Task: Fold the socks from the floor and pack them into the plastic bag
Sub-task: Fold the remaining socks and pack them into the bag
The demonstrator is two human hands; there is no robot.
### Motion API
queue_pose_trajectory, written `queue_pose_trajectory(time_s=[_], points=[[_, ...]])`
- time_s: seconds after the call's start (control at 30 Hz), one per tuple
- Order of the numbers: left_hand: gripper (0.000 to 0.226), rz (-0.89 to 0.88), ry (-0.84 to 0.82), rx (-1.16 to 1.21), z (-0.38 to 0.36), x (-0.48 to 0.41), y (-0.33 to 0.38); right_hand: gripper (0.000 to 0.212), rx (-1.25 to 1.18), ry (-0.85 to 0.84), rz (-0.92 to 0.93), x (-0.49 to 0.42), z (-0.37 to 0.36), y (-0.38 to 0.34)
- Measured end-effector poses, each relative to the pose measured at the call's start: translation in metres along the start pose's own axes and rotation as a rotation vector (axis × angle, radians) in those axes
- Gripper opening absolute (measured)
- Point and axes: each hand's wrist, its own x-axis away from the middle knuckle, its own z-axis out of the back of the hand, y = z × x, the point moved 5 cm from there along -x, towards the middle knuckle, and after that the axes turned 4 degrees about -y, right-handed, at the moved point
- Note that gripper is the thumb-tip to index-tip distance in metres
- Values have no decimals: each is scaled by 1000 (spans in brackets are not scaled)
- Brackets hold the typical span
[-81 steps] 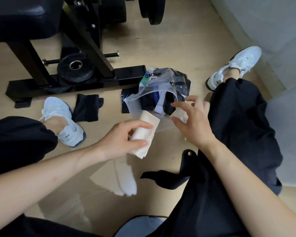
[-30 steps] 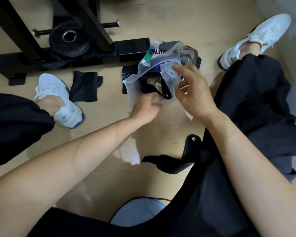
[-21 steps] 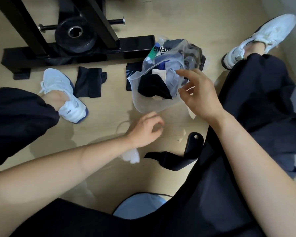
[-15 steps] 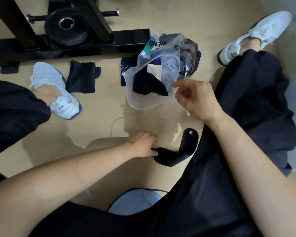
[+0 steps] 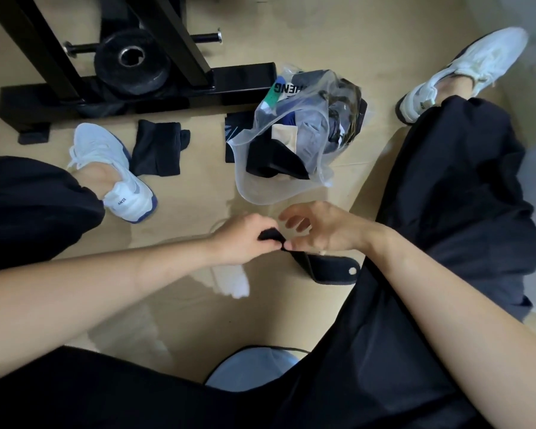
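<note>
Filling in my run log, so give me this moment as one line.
left hand: pinches black sock; right hand: at same sock, grip unclear; plastic bag: open on floor, socks inside; white sock: loose on floor

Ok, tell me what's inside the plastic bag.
The plastic bag holds a folded black sock, a beige sock and grey-blue fabric; whatever lies beneath them is covered.
</note>
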Motion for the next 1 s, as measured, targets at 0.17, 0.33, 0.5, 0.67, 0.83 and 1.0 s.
queue_pose_trajectory(time_s=[0.17, 0.33, 0.5, 0.67, 0.83, 1.0], points=[[6, 59, 117, 304, 63, 29, 5, 37, -60, -91, 14, -7, -15, -3], [8, 144, 282, 514, 104, 59, 2, 15, -265, -70, 90, -11, -19, -8], [1, 304, 532, 633, 135, 73, -33, 14, -382, -7, 187, -6, -11, -18], [14, 470, 576, 607, 133, 62, -70, 8, -431, 93, 264, 3, -2, -22], [49, 293, 490, 267, 120, 58, -49, 9, -466, 123, 330, 8, 7, -28], [54, -88, 80, 225, 89, 44, 12, 12, -398, 49, 340, 13, 7, -34]])
